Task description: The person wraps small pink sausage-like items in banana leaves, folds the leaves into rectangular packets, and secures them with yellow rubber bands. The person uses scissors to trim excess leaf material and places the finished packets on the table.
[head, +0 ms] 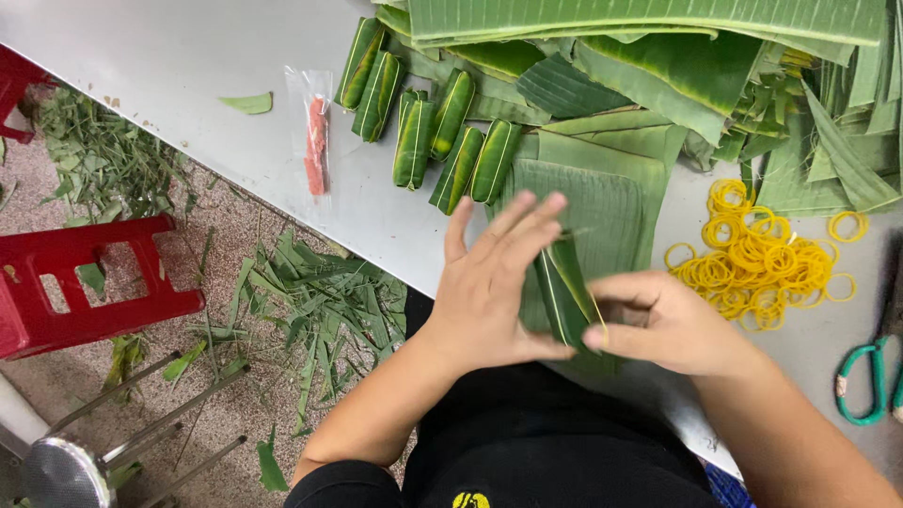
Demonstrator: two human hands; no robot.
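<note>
My left hand [489, 287] lies flat with fingers spread against the left side of a green banana-leaf roll [564, 292]. My right hand [663, 320] grips the same roll from the right, thumb pressing its lower end. The roll rests over flat banana leaf sheets [602, 202] on the grey table [188, 56]. Several finished leaf-wrapped rolls [442, 132] lie in a row just beyond my left hand.
A heap of yellow rubber bands [762, 259] sits to the right. Green-handled scissors [870, 376] lie at the far right edge. A clear packet with a red stick [315, 141] is on the table. Stacked leaves [705, 56] fill the back. Red stool [85, 282] and leaf scraps [320, 310] are on the floor.
</note>
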